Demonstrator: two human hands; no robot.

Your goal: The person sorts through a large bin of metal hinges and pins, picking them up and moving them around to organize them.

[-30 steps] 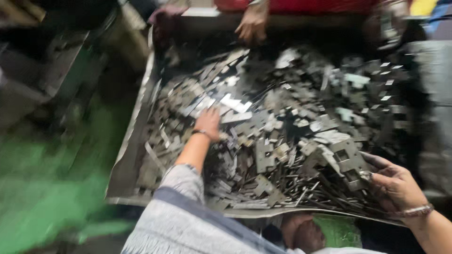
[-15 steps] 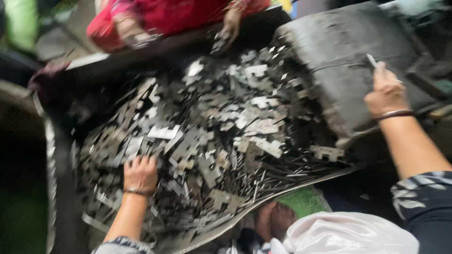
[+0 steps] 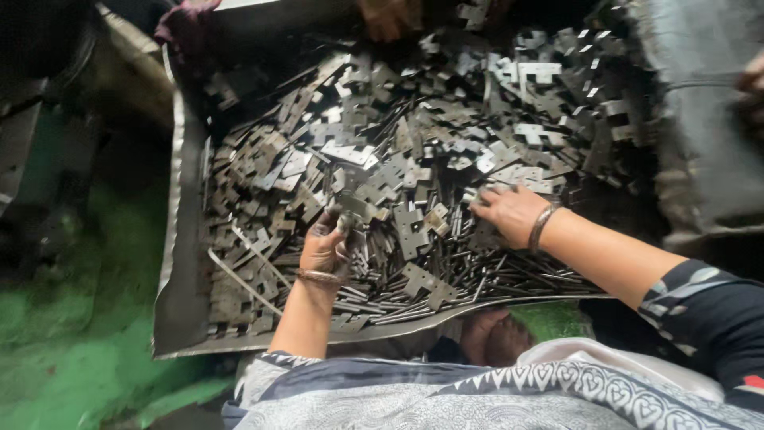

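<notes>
A large sheet-metal tray [image 3: 180, 239] holds a heap of several flat grey metal stampings [image 3: 414, 151], cross- and T-shaped, mixed with thin metal strips [image 3: 446, 271]. My left hand [image 3: 325, 245] rests in the near part of the heap, its fingers closed around a few of the flat pieces. My right hand [image 3: 509, 211], with a bangle at the wrist, lies palm-down on the pieces just right of centre, fingertips spread and pressing on them. Whether it grips any piece is hidden under the palm.
Another person's hand [image 3: 387, 17] reaches in at the tray's far edge. A dark grey slab [image 3: 700, 143] borders the tray on the right. Green-stained floor [image 3: 72, 350] lies to the left. My bare foot [image 3: 489, 334] shows below the tray's near rim.
My right hand came down from the grey slab at the right onto the heap. My left hand shifted toward the middle and closed on some pieces. The view swung left.
</notes>
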